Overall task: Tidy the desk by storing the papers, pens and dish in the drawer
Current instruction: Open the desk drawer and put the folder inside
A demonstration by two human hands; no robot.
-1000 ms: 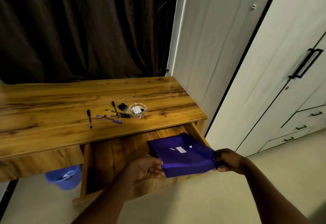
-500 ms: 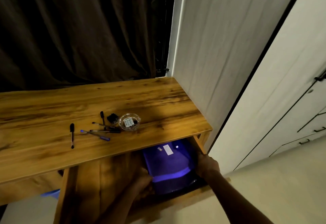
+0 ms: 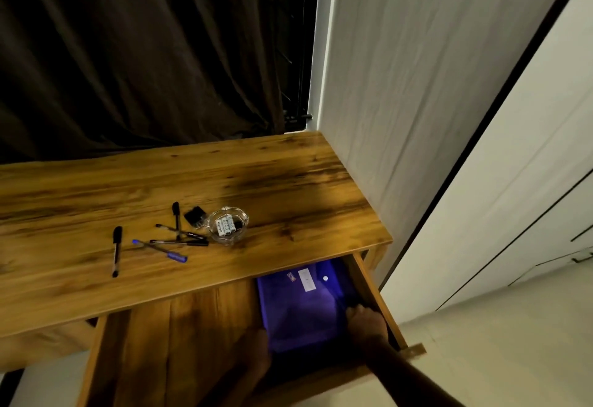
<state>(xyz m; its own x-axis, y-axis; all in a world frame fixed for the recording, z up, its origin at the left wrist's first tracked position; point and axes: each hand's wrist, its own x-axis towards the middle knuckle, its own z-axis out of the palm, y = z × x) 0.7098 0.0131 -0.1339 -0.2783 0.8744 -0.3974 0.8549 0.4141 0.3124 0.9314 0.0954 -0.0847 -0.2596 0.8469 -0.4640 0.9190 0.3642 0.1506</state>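
Observation:
A purple paper folder [image 3: 305, 310] lies in the right half of the open wooden drawer [image 3: 375, 297], its far end under the desktop. My right hand [image 3: 365, 323] grips the folder's right edge against the drawer wall. In shadow at the folder's near left corner, my left hand [image 3: 256, 352] holds that edge. On the desk [image 3: 256, 175] lie several pens: a black pen [image 3: 116, 251] apart on the left, a blue pen [image 3: 160, 250], and crossed black ones [image 3: 179, 233]. A glass dish [image 3: 227, 225] holding small batteries stands right of them.
A small black clip [image 3: 194, 215] lies between the pens and the dish. The drawer's left half [image 3: 179, 342] shows bare wood. A dark curtain [image 3: 128, 53] hangs behind the desk. White wardrobe panels [image 3: 449, 150] stand close on the right.
Both hands have carried the purple folder from above the drawer's front down into its right side and pushed it further back. The view has moved closer and lower over the desk.

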